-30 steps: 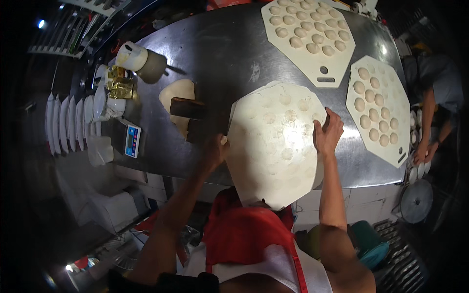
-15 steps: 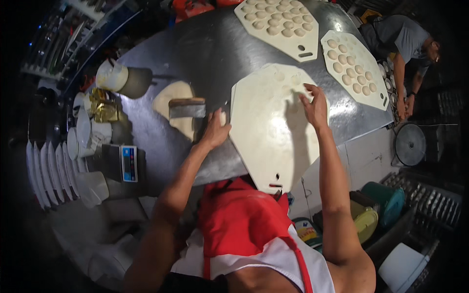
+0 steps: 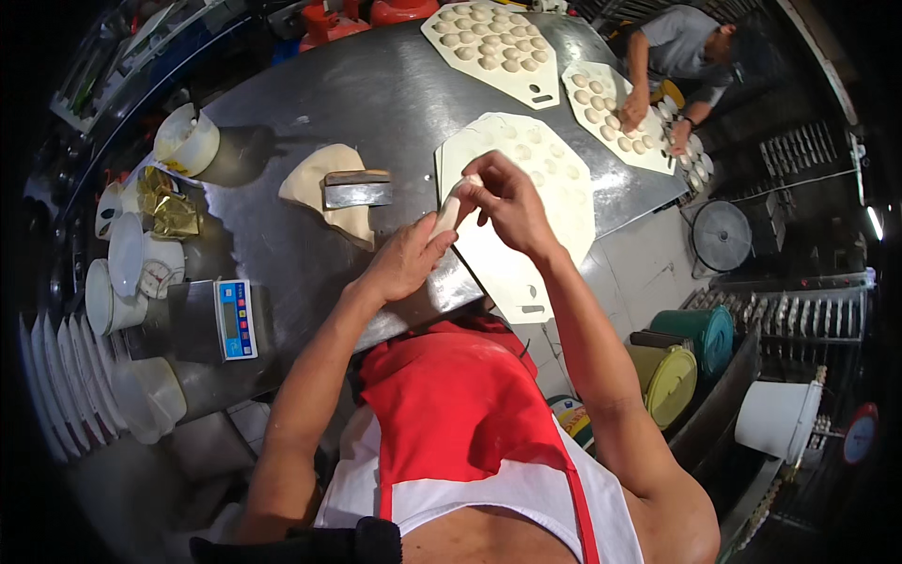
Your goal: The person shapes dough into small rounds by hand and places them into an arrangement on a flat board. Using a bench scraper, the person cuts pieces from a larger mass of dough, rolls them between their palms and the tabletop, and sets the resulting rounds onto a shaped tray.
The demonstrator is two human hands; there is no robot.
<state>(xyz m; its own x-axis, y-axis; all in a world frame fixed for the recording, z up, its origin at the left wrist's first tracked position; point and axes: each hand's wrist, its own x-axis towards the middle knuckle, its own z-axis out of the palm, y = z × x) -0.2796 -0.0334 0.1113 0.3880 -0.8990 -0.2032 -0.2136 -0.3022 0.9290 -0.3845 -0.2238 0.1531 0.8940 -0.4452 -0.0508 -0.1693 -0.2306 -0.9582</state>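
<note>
A short roll of pale dough (image 3: 449, 215) lies in my left hand (image 3: 402, 258), its fingers curled round it. My right hand (image 3: 512, 202) pinches the upper end of that dough between thumb and fingers. Both hands meet over the left edge of a stacked pair of cream boards (image 3: 507, 273), which have faint round hollows in their upper part. Left of the boards, a dough scraper (image 3: 358, 195) with a wooden grip rests across a flat slab of dough (image 3: 313, 177) on the metal table.
Two cream boards with dough balls, a far board (image 3: 526, 89) and a right board (image 3: 581, 92), lie beyond. A co-worker (image 3: 681, 42) reaches over the right one. A digital scale (image 3: 237, 320), a white tub (image 3: 186, 141) and gold foil (image 3: 171, 209) stand at left.
My right hand has left the board's upper right and come across to the dough in my left hand. The co-worker's hand has moved onto the right board. The view has shifted.
</note>
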